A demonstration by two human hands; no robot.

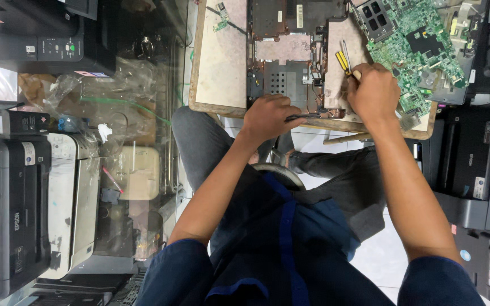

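Note:
An opened black laptop base (281,76) lies on a small wooden board (219,68) over my knees. My left hand (268,117) rests on the base's near edge, fingers curled on a thin dark part (304,117) of that edge. My right hand (373,92) is closed on a screwdriver with a yellow and black handle (342,61), its tip pointing away over the base's right side. A green circuit board (420,42) lies just right of that hand.
Black and white printers (9,209) are stacked at the left beside crumpled clear plastic (109,90). More black printers (477,164) stand at the right. A wooden stick (347,137) pokes out under the board's near edge.

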